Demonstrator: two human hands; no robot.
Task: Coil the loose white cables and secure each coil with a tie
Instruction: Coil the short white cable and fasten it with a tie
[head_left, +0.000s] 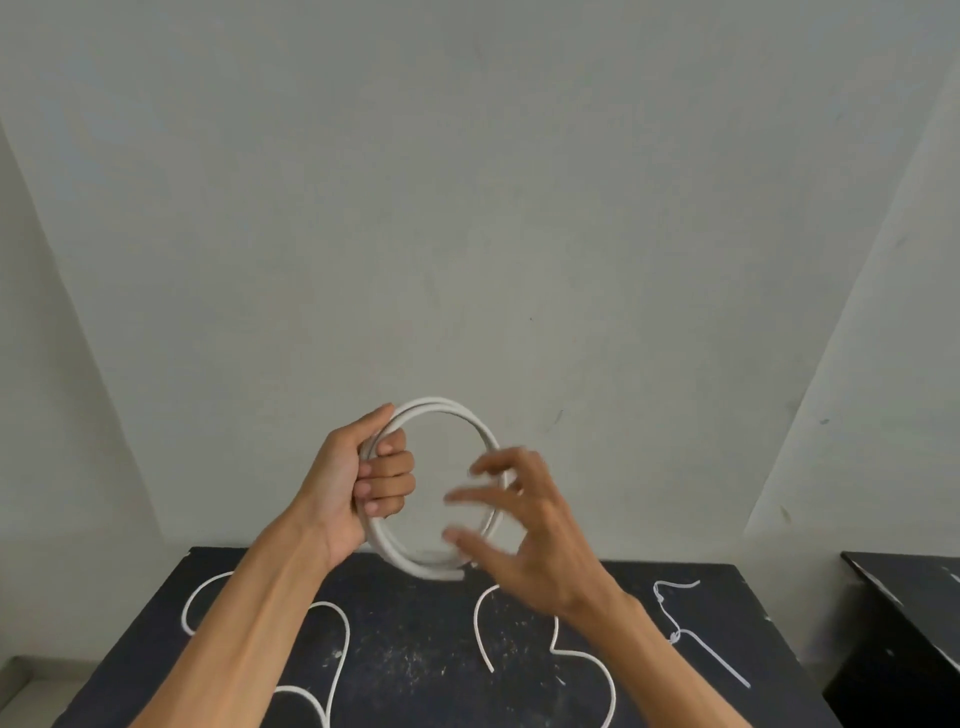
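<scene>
One coil (441, 410) of white cable, about two turns, is held upright in the air above the far edge of the dark tabletop (415, 649). The left hand (363, 478) is fisted around the coil's left side; the right hand (514, 525), blurred, has its fingers spread at the right side. Two loose cables (340, 639) (480, 629) lie on the tabletop, and two thin white ties (670, 603) at the right.
</scene>
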